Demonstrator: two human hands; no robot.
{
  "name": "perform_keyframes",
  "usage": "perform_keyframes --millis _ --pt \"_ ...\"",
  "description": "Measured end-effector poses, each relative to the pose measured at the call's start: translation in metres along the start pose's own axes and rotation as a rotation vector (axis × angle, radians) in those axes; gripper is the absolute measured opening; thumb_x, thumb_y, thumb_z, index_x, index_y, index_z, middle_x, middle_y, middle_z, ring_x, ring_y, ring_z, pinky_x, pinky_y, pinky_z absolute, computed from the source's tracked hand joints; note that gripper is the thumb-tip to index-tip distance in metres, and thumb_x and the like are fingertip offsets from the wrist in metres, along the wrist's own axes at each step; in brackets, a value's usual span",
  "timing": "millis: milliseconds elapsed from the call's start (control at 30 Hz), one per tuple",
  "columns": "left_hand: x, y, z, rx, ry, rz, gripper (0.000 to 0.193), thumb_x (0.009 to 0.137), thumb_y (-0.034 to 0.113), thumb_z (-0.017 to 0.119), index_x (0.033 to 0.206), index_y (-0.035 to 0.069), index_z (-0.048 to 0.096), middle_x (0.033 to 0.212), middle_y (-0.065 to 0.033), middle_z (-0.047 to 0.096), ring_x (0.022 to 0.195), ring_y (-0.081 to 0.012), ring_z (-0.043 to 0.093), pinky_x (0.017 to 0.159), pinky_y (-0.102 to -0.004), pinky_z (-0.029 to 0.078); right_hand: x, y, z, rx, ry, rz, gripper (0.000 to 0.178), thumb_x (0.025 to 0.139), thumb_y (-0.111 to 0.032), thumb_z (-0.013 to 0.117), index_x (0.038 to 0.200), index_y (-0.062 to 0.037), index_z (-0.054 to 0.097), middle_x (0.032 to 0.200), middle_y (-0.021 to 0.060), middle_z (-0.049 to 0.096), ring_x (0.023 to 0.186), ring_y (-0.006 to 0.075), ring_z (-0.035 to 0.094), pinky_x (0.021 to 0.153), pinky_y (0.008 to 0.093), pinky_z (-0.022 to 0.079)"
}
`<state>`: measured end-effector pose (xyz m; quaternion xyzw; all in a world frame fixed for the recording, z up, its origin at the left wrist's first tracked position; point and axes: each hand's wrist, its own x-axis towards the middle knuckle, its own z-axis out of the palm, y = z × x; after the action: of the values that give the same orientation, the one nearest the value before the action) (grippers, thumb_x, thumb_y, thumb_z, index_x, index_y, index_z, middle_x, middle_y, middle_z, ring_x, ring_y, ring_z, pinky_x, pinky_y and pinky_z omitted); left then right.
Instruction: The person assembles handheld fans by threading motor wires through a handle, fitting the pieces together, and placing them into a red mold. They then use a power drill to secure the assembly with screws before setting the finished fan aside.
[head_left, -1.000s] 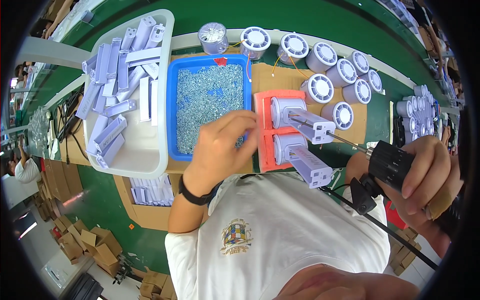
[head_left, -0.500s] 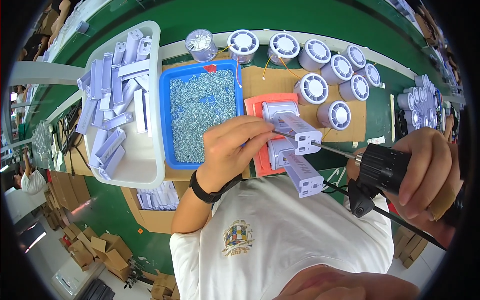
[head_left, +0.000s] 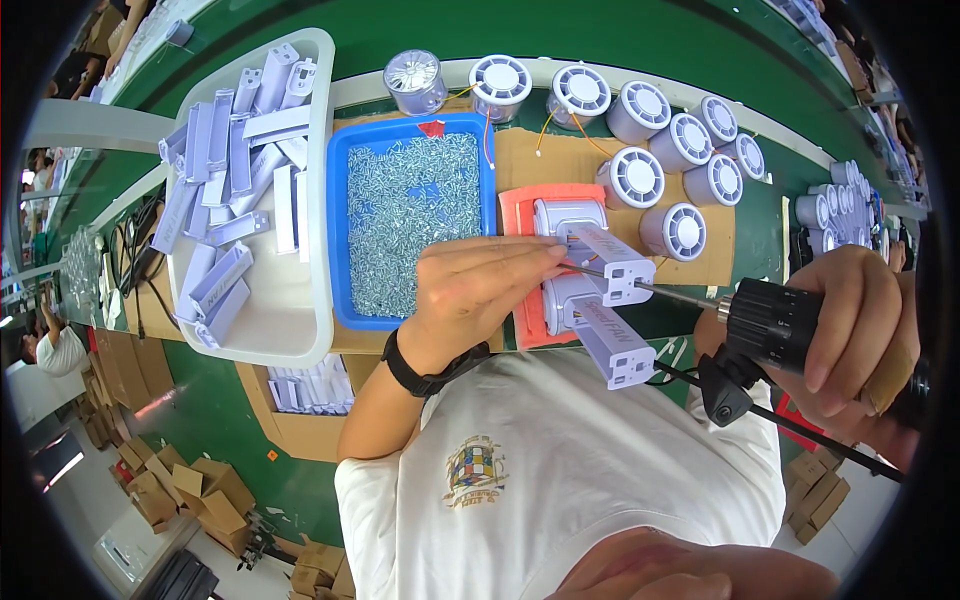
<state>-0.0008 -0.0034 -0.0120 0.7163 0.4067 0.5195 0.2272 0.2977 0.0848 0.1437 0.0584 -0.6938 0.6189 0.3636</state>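
Note:
My right hand is wrapped around a black electric screwdriver. Its long thin bit runs left through the end of a pale lilac plastic handle piece. By the bit's tip, the fingertips of my left hand are pinched together; what lies between them is too small to tell. That handle piece joins a pale rounded housing resting on a red-orange padded holder. A second such handle piece sticks out toward me, nearer my body.
A blue tray of small screws stands left of the holder. Beyond it, a white bin holds loose handle pieces. Several round fan units, some with wires, stand on cardboard behind and right. A dark cable trails from the screwdriver side.
The whole scene has shifted slightly to the right in view. Both hands keep nearly the same pose, and the bit still passes through the handle piece.

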Motion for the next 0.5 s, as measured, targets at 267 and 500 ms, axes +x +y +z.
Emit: perform_keyframes --millis 267,500 --pt "-0.002 -0.002 0.003 -0.036 -0.005 0.029 0.027 0.076 0.002 0.080 0.103 0.003 0.075 0.097 -0.0124 0.077 0.087 -0.0280 0.076 0.073 -0.0342 0.062 0.026 0.022 0.021 -0.046 0.158 -0.125 0.018 0.073 0.000 0.080 0.072 -0.0060 0.063 0.083 0.0036 0.067 0.068 0.0158 0.069 0.060 0.0245 0.061" --pt "0.002 0.003 0.005 0.266 0.022 -0.029 0.034 0.070 0.008 0.087 0.102 0.002 0.076 0.109 -0.0116 0.075 0.074 -0.0227 0.068 0.063 -0.0313 0.055 0.018 0.023 0.028 -0.160 0.140 -0.136 0.022 0.076 -0.019 0.081 0.080 -0.0075 0.063 0.084 0.0028 0.067 0.066 0.0141 0.068 0.058 0.0232 0.059"
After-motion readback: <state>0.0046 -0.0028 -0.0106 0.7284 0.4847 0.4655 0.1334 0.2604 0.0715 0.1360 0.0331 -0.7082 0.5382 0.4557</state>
